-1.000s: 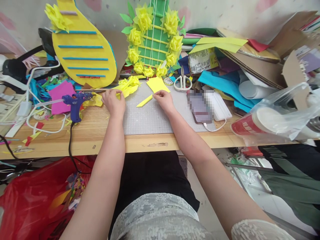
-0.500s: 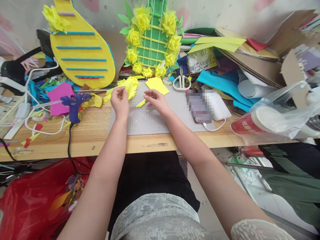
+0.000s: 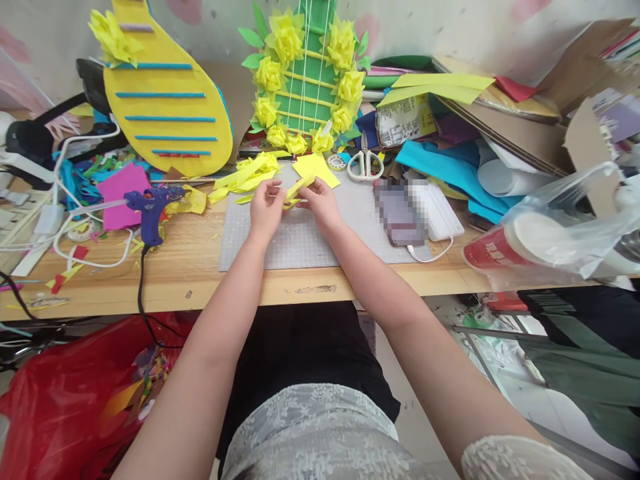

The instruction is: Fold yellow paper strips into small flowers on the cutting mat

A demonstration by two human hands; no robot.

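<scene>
On the left of the bench [image 3: 195, 285], a blue glue gun [image 3: 154, 208] rested in front of a magenta paper piece [image 3: 127, 190], with a yellow board [image 3: 167, 110] crossed by blue bars standing behind. A loose pile of yellow paper pieces [image 3: 250, 170] lay along the far left edge of the grey cutting mat [image 3: 305, 248]. Just right of the pile, above the mat, the left hand [image 3: 270, 203] was curled, its thumb and fingers close together at the lower end of a yellow paper strip [image 3: 301, 189]. The strip was narrow, flat-looking and plain bright yellow, running on a slant up toward the right between the two hands. The right hand [image 3: 319, 200] had its fingers drawn in, pinching the strip from the other side. Beyond it were a yellow sheet [image 3: 320, 168], white-handled scissors [image 3: 365, 167] and a phone [image 3: 400, 217]. As for what was unclear, the upper edge of the picture cut off the yellow board's neck; whether the left hand gripped the strip or only met it could not be told; fingers covered part of the strip; the phone's screen was pixelated; and a clear plastic bag [image 3: 575, 230] veiled a red cup [image 3: 487, 250].
</scene>
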